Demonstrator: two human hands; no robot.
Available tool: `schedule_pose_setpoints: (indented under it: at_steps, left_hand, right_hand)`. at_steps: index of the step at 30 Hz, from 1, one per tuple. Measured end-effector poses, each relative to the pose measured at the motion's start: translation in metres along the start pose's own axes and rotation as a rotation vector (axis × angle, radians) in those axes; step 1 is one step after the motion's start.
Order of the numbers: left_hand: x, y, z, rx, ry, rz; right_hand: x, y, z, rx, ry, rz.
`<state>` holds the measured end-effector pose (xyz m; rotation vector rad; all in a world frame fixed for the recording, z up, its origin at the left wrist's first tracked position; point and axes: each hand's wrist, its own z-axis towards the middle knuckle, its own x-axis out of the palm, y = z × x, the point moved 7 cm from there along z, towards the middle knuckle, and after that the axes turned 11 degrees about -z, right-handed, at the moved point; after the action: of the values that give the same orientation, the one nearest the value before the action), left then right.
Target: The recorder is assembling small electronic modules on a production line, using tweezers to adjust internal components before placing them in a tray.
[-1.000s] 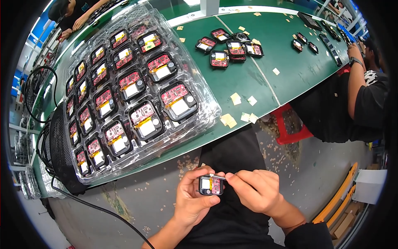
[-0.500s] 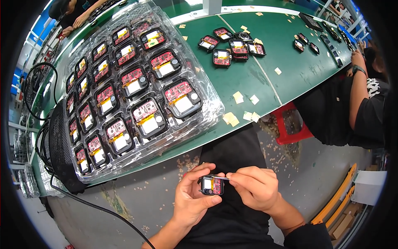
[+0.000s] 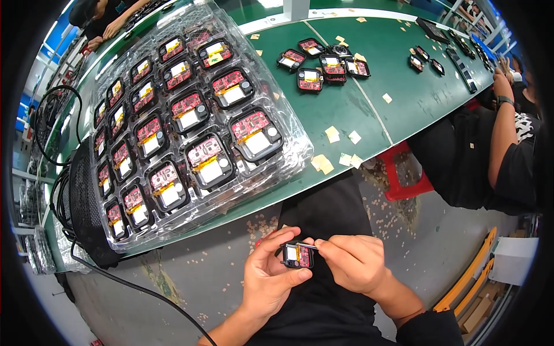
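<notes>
My left hand (image 3: 271,270) holds a small black smartwatch case (image 3: 298,255) between thumb and fingers, above my lap. Its inside faces up, showing a red circuit board, a white block and a strip of yellow tape. My right hand (image 3: 359,264) pinches a thin silvery tool that looks like tweezers (image 3: 307,246). The tool's tip lies over the upper edge of the case; whether it touches the board is too small to tell. On the table to the left, a clear plastic tray (image 3: 231,199) carries rows of similar open cases.
Several more cases (image 3: 310,79) lie in a group on the green table (image 3: 369,121). Yellowish paper bits (image 3: 322,164) are scattered near its edge. A black cable (image 3: 135,294) runs down at left. A red stool (image 3: 404,176) and a co-worker (image 3: 508,132) are at right.
The watch case in my left hand has turned slightly and shifted a little to the right. My right hand keeps its pinch, the tool still over the case's upper edge.
</notes>
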<state>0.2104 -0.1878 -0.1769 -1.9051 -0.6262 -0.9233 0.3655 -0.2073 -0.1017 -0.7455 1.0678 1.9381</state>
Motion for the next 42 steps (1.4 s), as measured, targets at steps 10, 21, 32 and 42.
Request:
schedule_pose_setpoints:
  at_steps: [10,21,32,42]
  left_hand:
    - [0.038,-0.068,-0.025,0.173,0.401,0.221]
    - [0.146,-0.188,0.007,0.7,0.361,1.079]
    - [0.187,-0.249,0.18,0.875,0.17,1.679]
    - [0.185,-0.226,0.183,1.26,0.254,2.328]
  right_hand:
    - [-0.027,-0.044,0.042,0.149,-0.186,0.256]
    - [-0.005,-0.108,0.151,0.358,-0.169,-0.387]
    - [-0.006,-0.109,0.141,0.428,-0.161,-0.24]
    - [-0.007,-0.108,0.143,0.406,-0.107,-0.301]
